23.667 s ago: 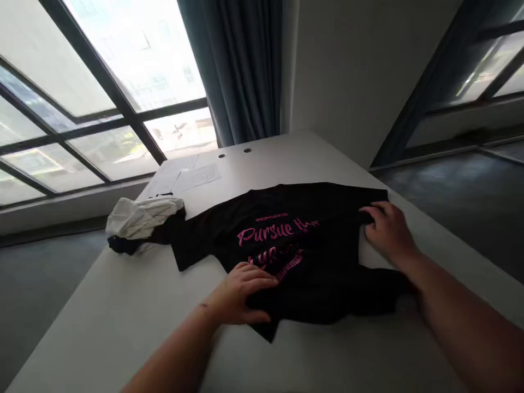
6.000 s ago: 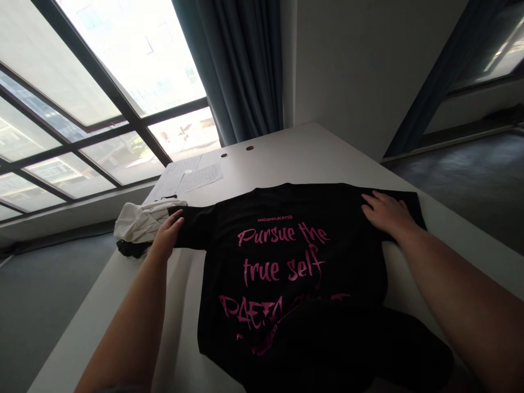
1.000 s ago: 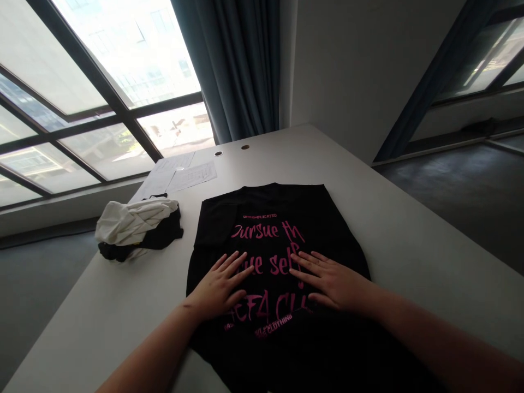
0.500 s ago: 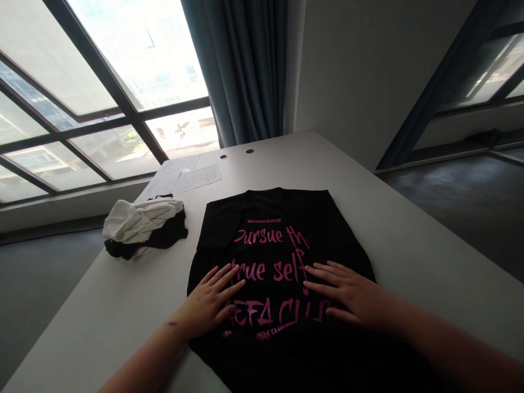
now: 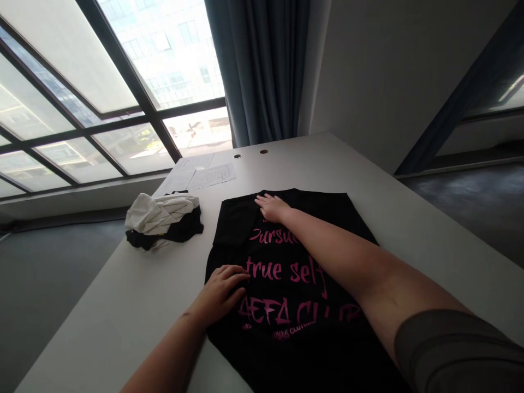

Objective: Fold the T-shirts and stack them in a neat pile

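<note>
One limp black T-shirt [image 5: 311,357], laid flat on the white table [image 5: 98,311]

The shirt lies print up in front of the person, collar end away from them; its near end is lost in darkness and past the lower edge of view. It looks like thin, soft knit: light, floppy, not fragile, easily creased, and likely to slide or bunch on the smooth table if pushed sideways. A folded layer [image 5: 231,225] at its far left corner, probably a sleeve, could slip out of place if tugged. The best holds seem to be the shoulder corners and side edges, pinched through every layer; the pink lettering [image 5: 264,269] may feel a little stiffer.

Neither grip appears to pinch cloth. The right hand [image 5: 272,208] reaches across to the collar end, palm down, fingers extended and fairly close together, resting on the fabric. The left hand [image 5: 224,288] rests on the left side edge beside the lettering, fingers loosely bent, thumb apart; whether its fingertips press hard, I cannot tell. A rumpled white garment [image 5: 159,210] sits well apart, to the left.
</note>
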`<state>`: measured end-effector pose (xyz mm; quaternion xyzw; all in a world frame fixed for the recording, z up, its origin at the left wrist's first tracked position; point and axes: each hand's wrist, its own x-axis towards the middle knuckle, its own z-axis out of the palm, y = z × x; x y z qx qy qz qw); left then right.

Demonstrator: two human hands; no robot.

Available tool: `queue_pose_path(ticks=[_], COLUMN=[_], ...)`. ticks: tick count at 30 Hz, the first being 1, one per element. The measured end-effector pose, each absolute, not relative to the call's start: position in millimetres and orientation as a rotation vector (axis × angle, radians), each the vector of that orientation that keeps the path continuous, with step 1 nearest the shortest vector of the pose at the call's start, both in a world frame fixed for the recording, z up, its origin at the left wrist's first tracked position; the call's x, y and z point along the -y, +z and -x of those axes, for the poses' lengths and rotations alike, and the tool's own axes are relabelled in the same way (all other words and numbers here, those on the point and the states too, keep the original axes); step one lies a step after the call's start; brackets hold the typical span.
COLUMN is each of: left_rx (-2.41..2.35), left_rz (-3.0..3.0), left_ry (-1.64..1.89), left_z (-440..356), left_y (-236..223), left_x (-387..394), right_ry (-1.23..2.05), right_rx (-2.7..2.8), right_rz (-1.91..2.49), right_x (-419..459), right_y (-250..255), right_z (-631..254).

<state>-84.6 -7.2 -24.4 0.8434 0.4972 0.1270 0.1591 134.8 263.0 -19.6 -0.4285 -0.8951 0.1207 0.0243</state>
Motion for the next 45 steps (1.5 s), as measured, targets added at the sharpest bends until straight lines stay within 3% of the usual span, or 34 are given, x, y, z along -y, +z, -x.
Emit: queue_pose_path(ticks=[11, 19, 25, 30, 33, 36, 39, 43, 45], left_rx=[-1.390, -1.349, -1.067, -0.990, -1.040, -1.019, -0.999, -1.206, -1.257], left_rz=[-2.469, -2.498, -2.344, -2.224, -2.246, -2.281, -2.285, -2.254, -2.256], left_ry=[0.335, 0.338, 0.230, 0.103, -0.002, -0.010, 0.127, 0.533, 0.567], left_z=[86.5, 83.2, 67.7, 44.9, 36.0, 32.8, 36.9, 53.5, 62.2], left_y=[-28.2, -18.9, 8.8, 21.7, 23.2, 22.2, 18.8, 11.8, 8.0], left_x=[6.5, 9.4, 32.1, 51.3, 56.0, 59.4, 67.5, 89.3, 103.1], right_ry=[0.387, -0.138, -0.032, 0.798, 1.003, 0.896, 0.565, 0.292, 0.267], right_rx=[2.709, 2.489, 2.575, 2.935, 2.794, 2.666, 2.577, 2.518, 2.575], right_rz=[1.492, 1.358, 1.174, 0.724, 0.905, 1.059, 1.128, 0.986, 0.911], right_x=[-316.7, -285.1, -190.7, -54.9, 13.5, 61.9, 97.9, 131.5, 139.1], right_y=[-65.1, -48.7, -20.3, -1.8, -6.5, -23.7, -41.7, -53.5, -55.4], right_z=[-122.9, -128.1, -177.8, -274.0, -326.2, -360.6, -381.5, -402.0, -411.0])
